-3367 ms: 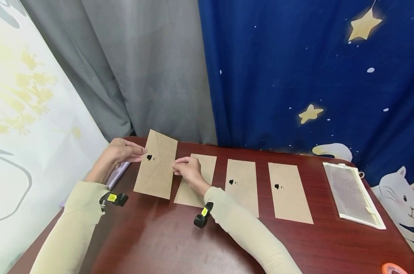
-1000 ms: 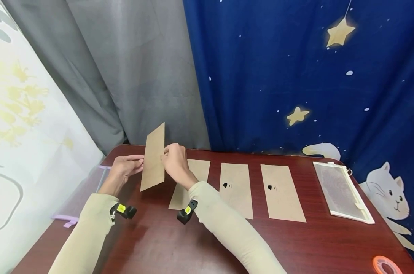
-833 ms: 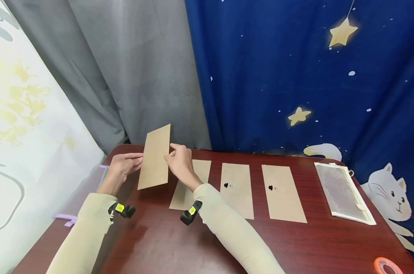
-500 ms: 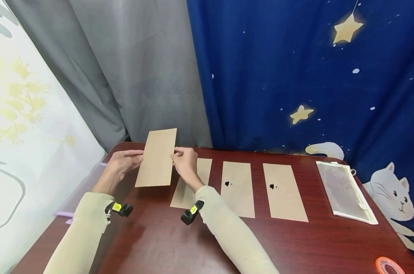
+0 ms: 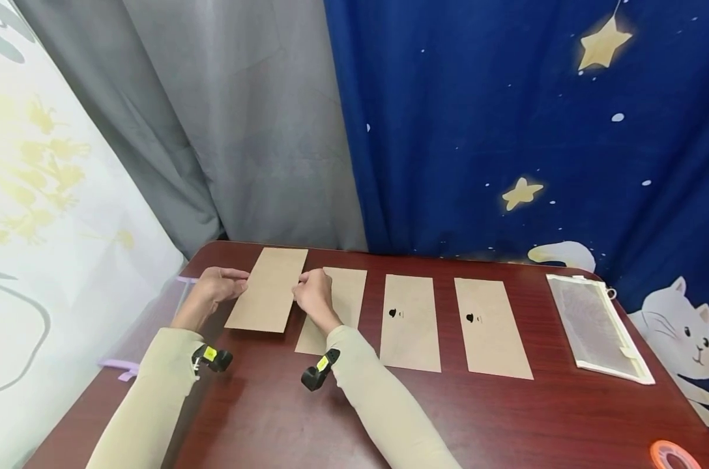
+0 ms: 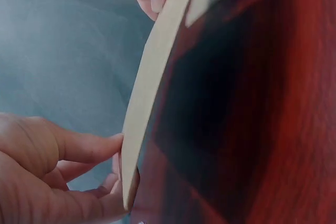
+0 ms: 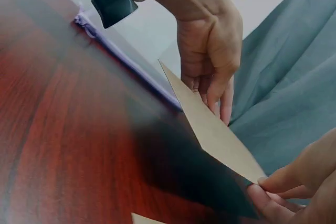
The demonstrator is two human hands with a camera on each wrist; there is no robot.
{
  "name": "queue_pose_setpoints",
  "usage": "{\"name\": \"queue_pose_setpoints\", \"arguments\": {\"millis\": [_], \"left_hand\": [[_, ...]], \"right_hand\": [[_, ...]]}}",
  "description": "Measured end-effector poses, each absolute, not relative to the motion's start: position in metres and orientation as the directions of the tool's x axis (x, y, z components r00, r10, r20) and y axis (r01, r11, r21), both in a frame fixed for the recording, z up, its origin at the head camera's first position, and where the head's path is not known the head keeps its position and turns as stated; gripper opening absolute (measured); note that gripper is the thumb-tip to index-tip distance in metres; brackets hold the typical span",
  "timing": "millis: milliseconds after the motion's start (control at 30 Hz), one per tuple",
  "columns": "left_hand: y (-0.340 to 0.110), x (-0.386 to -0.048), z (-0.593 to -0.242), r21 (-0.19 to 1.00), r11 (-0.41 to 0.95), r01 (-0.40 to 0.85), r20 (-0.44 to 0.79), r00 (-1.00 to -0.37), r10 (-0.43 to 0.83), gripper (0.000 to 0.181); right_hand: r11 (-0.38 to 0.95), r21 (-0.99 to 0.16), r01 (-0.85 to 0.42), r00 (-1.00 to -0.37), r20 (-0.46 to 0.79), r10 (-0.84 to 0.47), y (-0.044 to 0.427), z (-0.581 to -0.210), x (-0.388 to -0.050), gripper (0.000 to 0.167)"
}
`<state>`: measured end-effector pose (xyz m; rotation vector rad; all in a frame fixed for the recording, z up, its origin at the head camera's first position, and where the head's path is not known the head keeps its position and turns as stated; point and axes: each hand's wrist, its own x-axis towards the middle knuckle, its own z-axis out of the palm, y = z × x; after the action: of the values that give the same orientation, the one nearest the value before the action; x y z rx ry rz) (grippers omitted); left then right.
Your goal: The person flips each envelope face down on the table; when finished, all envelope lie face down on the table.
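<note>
A brown kraft envelope [image 5: 268, 290], plain side up, is held just above the table between both hands. My left hand [image 5: 218, 286] pinches its left edge; in the left wrist view the thumb and fingers [image 6: 89, 148] sit on either face of it. My right hand [image 5: 315, 292] pinches the opposite edge, as the right wrist view shows with thumb and finger [image 7: 283, 179]. Partly under the right hand and wrist lies a second envelope [image 5: 347, 296], plain side up. Two more envelopes, a middle one [image 5: 410, 326] and a right one [image 5: 492, 329], lie with small black hat prints showing.
A white-edged mesh zip pouch [image 5: 601, 329] lies at the table's right end. An orange ring-shaped roll [image 5: 674, 454] is at the lower right corner. A pouch with lilac edging [image 5: 120, 366] lies at the left by the wall. Curtains [image 5: 272, 130] hang behind the reddish-brown table [image 5: 260, 417].
Held up earlier with its printed flap side showing, the envelope has been turned over to its plain side. Both hands have since lowered it, nearly flat, close to the table. Other envelopes stayed put.
</note>
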<state>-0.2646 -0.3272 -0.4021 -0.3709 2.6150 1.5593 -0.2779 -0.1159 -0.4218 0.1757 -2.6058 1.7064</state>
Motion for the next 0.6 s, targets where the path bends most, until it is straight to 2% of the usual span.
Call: {"name": "queue_pose_setpoints", "arguments": {"millis": [200, 433, 600], "left_hand": [[-0.329, -0.259, -0.414, 0.782, 0.601, -0.161, -0.048, -0.979, -0.200, 0.033], [-0.327, -0.256, -0.422, 0.647, 0.749, -0.146, 0.041, -0.973, -0.226, 0.028], [-0.324, -0.257, -0.429, 0.568, 0.812, -0.134, 0.118, -0.963, -0.241, 0.023]], "right_hand": [[0.461, -0.879, -0.120, -0.991, 0.077, -0.111, -0.126, -0.431, -0.275, 0.052], [0.588, -0.790, -0.173, -0.983, 0.101, -0.153, -0.132, -0.438, -0.274, 0.052], [0.633, -0.741, -0.225, -0.973, 0.142, -0.181, -0.138, -0.439, -0.274, 0.049]]}}
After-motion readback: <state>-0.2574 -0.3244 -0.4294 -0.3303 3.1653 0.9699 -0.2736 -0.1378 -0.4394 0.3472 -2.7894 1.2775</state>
